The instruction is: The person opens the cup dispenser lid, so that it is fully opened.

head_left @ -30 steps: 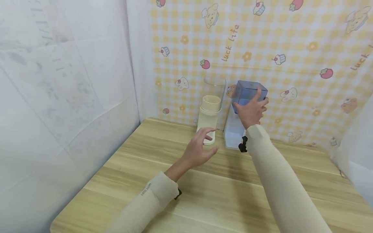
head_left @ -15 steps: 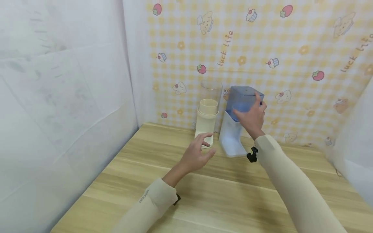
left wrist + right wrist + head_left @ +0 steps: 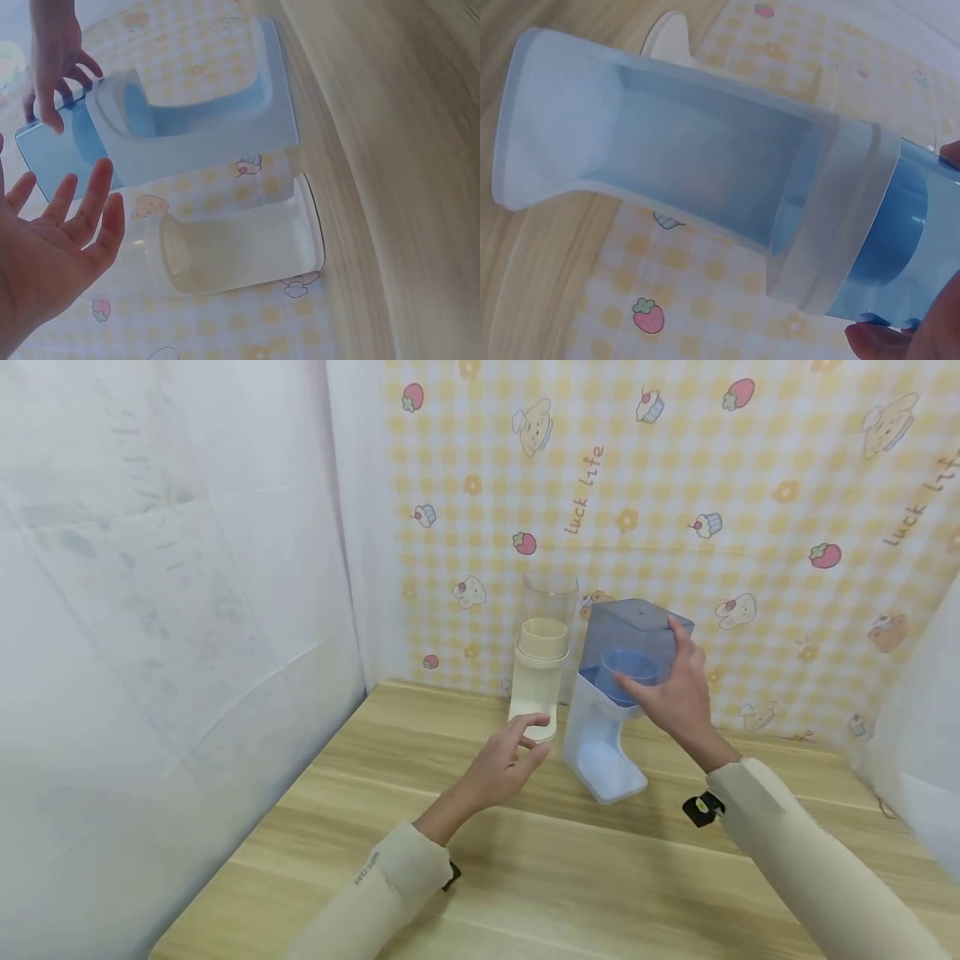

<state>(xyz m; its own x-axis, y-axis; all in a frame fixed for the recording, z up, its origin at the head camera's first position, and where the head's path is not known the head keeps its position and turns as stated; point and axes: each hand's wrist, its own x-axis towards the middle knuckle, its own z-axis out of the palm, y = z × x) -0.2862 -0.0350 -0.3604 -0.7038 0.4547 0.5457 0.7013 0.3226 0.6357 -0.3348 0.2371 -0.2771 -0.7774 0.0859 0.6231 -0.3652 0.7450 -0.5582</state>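
The right hand (image 3: 678, 697) is gripping the blue dispenser by its clear blue tank (image 3: 618, 635), the fingers grasping it from opposite sides, with the thumb lying on the near face and the index finger reaching up to the top edge. Inside the tank a blue cup (image 3: 630, 667) is showing through the wall. Beneath the tank, the pale stand (image 3: 581, 727) is curving down to a flat foot, which is pointing toward the person; whether this foot is touching the tabletop (image 3: 525, 860) cannot be told. In the head view the blue dispenser is appearing just to the right of the cream dispenser (image 3: 536, 681), which is standing upright near the back edge of the tabletop and carrying a clear cover (image 3: 551, 602) around its raised collar.

The left hand (image 3: 504, 764) is hovering near the foot of the cream dispenser, its fingers released, loosely bent and spread, holding nothing; the left wrist view is showing its palm.

Both forearms are wearing cream sleeves (image 3: 810, 852), with a black band (image 3: 701, 810) showing at each wrist. Behind the dispensers a yellow checked cloth (image 3: 750, 527) is hanging, while a white sheet (image 3: 225, 568) is covering the left side.
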